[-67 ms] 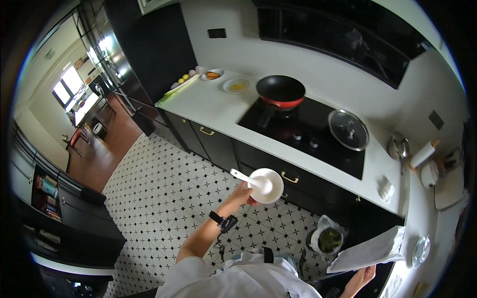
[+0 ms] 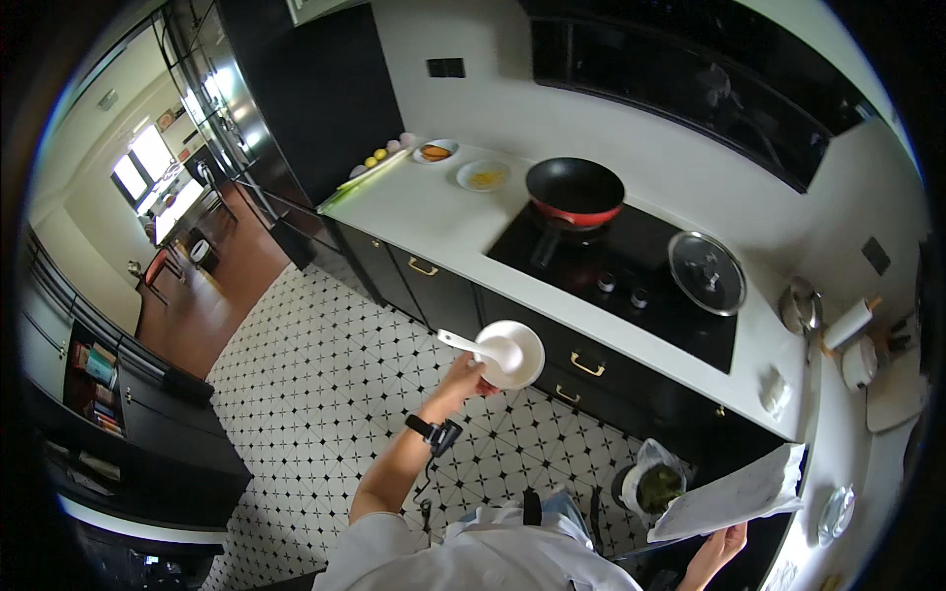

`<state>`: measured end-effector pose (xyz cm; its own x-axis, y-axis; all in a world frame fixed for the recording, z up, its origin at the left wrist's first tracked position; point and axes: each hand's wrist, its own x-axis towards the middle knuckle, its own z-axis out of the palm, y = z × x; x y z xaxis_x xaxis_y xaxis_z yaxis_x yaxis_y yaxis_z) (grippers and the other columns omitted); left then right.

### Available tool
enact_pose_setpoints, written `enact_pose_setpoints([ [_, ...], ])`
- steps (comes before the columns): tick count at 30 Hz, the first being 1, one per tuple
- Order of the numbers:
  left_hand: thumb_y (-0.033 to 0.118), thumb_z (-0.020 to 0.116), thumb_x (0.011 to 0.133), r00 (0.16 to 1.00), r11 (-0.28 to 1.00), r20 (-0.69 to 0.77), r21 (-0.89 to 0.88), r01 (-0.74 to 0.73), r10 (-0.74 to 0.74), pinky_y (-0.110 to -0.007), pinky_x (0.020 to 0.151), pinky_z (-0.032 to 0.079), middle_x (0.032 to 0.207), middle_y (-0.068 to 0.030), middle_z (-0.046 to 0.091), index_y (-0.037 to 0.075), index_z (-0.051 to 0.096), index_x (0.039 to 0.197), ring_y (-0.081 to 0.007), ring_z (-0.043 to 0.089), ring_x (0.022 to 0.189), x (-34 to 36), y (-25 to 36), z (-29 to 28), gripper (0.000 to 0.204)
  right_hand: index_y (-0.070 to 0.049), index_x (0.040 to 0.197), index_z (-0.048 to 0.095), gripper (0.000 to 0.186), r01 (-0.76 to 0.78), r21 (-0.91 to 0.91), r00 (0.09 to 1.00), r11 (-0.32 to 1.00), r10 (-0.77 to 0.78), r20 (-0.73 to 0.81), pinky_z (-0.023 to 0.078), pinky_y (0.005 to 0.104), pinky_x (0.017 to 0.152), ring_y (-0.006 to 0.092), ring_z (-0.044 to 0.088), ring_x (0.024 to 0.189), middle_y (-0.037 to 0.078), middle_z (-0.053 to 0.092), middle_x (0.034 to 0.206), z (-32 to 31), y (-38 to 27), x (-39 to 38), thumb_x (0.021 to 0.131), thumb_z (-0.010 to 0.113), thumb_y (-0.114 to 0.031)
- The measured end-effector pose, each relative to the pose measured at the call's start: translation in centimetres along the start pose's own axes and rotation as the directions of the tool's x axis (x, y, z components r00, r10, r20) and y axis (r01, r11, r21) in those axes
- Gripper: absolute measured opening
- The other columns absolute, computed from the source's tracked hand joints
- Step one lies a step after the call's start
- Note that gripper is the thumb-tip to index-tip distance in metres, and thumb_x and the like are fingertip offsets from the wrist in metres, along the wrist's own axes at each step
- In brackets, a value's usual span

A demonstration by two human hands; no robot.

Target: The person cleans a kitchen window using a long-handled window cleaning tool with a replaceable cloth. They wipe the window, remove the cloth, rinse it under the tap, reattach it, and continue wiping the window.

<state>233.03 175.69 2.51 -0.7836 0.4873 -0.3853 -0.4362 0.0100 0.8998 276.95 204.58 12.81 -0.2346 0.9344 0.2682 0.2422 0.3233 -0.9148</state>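
- Bowl, white and round, is held in the air over the floor, in front of the counter and clear of its edge; its open side faces up.
- Spoon, white, lies in the bowl; its handle sticks out past the rim to the left, above the left hand.
- The left hand grips the bowl at its near left side; some of the fingers are hidden under it. A black device is strapped to that wrist.
- The right hand is at the lower right, fingers bent, gripping the lower edge of a white sheet; I cannot tell whether it is paper or cloth.
- A bin bag stands open just left of the sheet, with dark greens inside.
- The pan, black inside and red outside, sits on the hob toward its back left, handle pointing to the front.
- The lid, glass with a metal rim, lies at the hob's right end.
- Left of the hob, a plate holds yellow pieces; beyond it, a dish holds orange ones.
- A leek lies at the counter's far left end.
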Motion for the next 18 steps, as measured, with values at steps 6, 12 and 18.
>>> enact_pose_setpoints([
  [6,0.013,0.045,0.101,0.968,0.979,-0.196,-0.1,-0.178,0.156,-0.036,0.061,0.062,0.097,-0.0208,0.066,-0.004,0.041,0.131,-0.0267,0.069,0.069,13.4,7.6,-14.3,0.035,0.003,0.106,0.063,0.018,-0.098,0.244,0.994,0.965,0.081,0.078,0.048,0.0257,0.07,0.0102,0.061,0.078,0.005,0.067,0.088,10.4,0.5,3.0,0.097,0.059,-0.012],
  [12,0.018,0.045,0.102,0.864,0.893,-0.478,-0.303,-0.334,0.161,-0.03,0.055,0.054,0.093,-0.0151,0.066,0.0,0.05,0.12,-0.0234,0.067,0.069,27.1,14.8,-24.7,0.026,0.004,0.112,0.063,0.021,-0.048,0.194,0.999,0.98,0.044,0.025,0.046,0.0231,0.073,0.0083,0.06,0.084,0.005,0.067,0.094,20.7,-0.7,7.3,0.098,0.055,-0.009],
  [18,0.025,0.046,0.104,0.888,0.887,-0.435,-0.337,-0.317,0.152,-0.03,0.056,0.054,0.094,-0.0185,0.061,-0.004,0.045,0.122,-0.0262,0.065,0.075,42.0,18.5,-35.6,0.034,0.003,0.11,0.064,0.02,-0.009,0.135,0.996,0.991,0.021,-0.085,0.045,0.0232,0.072,0.0085,0.06,0.083,0.005,0.066,0.093,29.2,-5.9,8.2,0.097,0.055,-0.01],
])
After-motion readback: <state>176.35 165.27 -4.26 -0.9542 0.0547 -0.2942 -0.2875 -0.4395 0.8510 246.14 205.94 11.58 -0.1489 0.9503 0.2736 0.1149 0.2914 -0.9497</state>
